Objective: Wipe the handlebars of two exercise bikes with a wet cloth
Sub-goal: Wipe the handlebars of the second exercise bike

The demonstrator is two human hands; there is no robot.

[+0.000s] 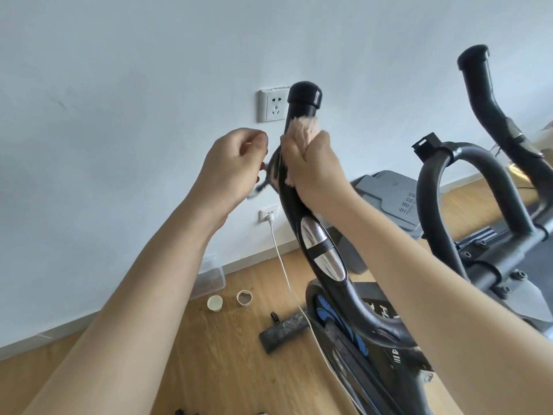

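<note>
Curling its fingers round a fluffy peach cloth [302,130], the right hand [311,172] is wiping the near black tubular handlebar [321,253] just below its cap. The left hand [232,166] is curling beside it, its hold unclear; the far black handlebar [478,85] seemingly remains.

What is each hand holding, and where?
Right hand grips cloth wrapped round the handlebar below its cap. Left hand: cannot tell; blurred grey thing beside it.

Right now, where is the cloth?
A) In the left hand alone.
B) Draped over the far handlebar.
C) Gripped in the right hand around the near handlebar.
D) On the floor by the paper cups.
C: the right hand grips the pink cloth around the near handlebar, just below its black end cap.
</note>
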